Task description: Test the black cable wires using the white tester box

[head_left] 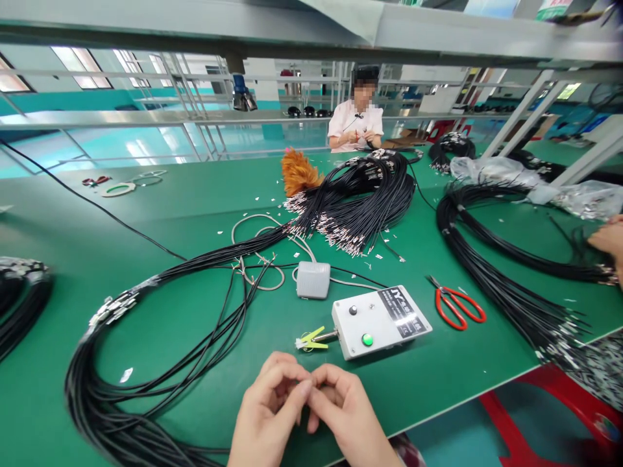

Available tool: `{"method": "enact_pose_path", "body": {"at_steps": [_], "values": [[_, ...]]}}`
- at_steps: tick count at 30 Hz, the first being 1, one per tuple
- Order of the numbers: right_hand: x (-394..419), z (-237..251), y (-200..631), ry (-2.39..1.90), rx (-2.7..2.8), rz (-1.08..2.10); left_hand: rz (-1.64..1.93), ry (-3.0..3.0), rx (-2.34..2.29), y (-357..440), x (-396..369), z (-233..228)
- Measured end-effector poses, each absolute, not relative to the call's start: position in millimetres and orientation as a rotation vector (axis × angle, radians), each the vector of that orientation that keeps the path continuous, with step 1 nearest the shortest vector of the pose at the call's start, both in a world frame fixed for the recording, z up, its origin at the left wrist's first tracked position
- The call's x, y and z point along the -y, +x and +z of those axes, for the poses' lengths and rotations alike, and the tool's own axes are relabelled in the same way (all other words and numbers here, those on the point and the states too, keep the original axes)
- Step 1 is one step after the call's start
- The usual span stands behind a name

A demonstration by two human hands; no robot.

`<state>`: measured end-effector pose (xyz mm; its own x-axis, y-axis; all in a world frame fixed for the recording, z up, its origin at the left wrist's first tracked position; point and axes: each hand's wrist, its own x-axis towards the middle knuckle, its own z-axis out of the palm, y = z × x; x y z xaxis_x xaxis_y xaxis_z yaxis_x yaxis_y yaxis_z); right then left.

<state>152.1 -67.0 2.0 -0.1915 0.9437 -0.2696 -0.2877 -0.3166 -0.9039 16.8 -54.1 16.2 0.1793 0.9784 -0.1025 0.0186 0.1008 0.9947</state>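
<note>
While left hand (265,405) and right hand (341,408) pinch together on something too small to identify, black wire bundles (146,363) beside them and the white tester box (379,321) just beyond await handling

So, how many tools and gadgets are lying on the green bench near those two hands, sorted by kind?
White control box: 1
Grey foot pedal: 1
Red-handled scissors: 1
Yellow clip: 1
Orange feather duster: 1
Tape rolls: 2, perhaps more
Total: 7

The left hand and right hand pinch something tiny; I cannot tell what.
</note>
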Motion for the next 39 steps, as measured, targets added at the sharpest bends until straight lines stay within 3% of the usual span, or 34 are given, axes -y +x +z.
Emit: {"method": "enact_pose_path", "body": {"at_steps": [13, 22, 26, 32, 39], "values": [[66.3, 4.0, 175.2, -1.350, 1.739, 0.959, 0.983, 1.061, -1.271, 15.3, 56.9, 6.2], [61.8, 14.1, 174.6, -1.254, 2.348, 0.163, 0.962, 1.382, -1.223, 11.7, 58.2, 5.9], [50.7, 22.1, 184.1, -1.167, 2.396, 0.054, 0.947, 1.672, -1.227, 6.9, 56.6, 10.2], [23.6, 28.8, 191.3, -1.384, 2.380, -0.167, 1.000, 1.324, -1.323, 4.8, 34.9, 12.4], [5.5, 25.3, 187.5, -1.442, 2.522, -0.242, 0.989, 1.307, -1.374, 8.2, 18.8, 8.3]]}}
